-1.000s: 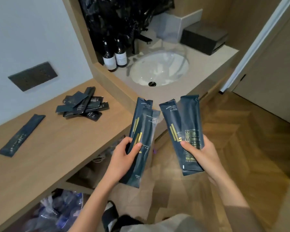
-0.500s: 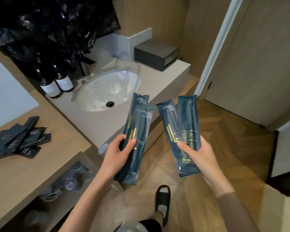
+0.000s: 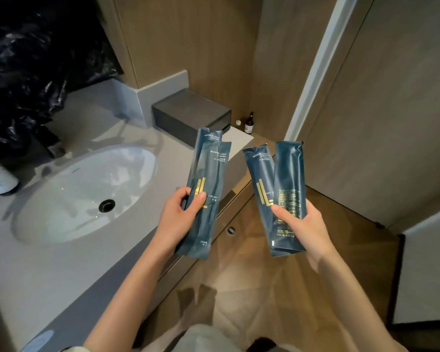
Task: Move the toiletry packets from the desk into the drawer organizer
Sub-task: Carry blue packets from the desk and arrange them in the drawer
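- The carrying step is judged to be in hand. Two long, dark teal foil toiletry packets with gold lettering, the left pair (image 3: pixel 205 184), are held upright at the centre of the frame. Two more of the same kind, the right pair (image 3: pixel 280 189), are held just right of centre. All four are off any surface, and none has been placed yet.
- No open drawer organizer can be made out. The dark grey rectangular box (image 3: pixel 191 115), set on the pale grey stone countertop (image 3: pixel 36 275) at upper centre, may be it, but this cannot be told. A closed drawer front with a round pull (image 3: pixel 231 230) is seen below the counter edge.
- The next move is judged to call for the organizer to be reached and opened. One hand would have to be freed first, or its pair passed to the other hand. The packets would then be laid flat in a compartment.
- The left hand (image 3: pixel 178 219), at centre, is closed round the lower half of the left pair. The thumb is laid across the front and the fingers are curled behind. These packets overlap, one behind the other, above the counter edge to the right of the white oval sink basin (image 3: pixel 87 189).
- The right hand (image 3: pixel 302 227), right of centre, is gripping the right pair near the bottom. The thumb is pressed on the front and the fingers are wrapped behind. These packets are held side by side, one showing its gold mark and the other its printed back.
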A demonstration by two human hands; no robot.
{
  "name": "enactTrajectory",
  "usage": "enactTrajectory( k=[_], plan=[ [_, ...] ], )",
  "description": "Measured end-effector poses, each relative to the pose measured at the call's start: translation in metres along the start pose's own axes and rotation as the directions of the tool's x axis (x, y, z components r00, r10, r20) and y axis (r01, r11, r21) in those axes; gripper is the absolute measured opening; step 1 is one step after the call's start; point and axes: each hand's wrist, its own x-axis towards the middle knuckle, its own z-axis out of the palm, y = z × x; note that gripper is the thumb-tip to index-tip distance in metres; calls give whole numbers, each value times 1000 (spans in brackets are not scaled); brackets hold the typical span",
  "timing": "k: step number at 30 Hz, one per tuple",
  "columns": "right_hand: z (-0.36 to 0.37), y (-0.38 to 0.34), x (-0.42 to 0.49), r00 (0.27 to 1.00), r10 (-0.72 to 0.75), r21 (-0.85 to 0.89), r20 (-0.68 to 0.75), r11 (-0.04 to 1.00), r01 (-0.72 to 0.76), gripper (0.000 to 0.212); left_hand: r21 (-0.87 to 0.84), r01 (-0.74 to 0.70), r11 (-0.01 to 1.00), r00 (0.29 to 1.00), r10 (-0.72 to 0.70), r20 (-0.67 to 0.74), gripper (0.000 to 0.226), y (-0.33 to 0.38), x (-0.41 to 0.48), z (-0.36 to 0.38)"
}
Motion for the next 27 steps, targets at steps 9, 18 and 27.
enactTrajectory(
  k=[9, 18, 27],
  plan=[
    [-26, -24, 175, 971, -33, -70, 238, 996, 51, 39, -6, 73, 997, 969, -73, -235, 21, 12, 90, 70],
    [-32, -65, 317, 843, -14, -157, 538, 981, 117, 36, -129, 158, 979, 814, -203, -545, 22, 39, 157, 130],
    [48, -90, 420, 743, 5, -248, 669, 944, 217, 35, -122, 219, 968, 731, -246, -636, 22, 28, 248, 112]
  ],
)
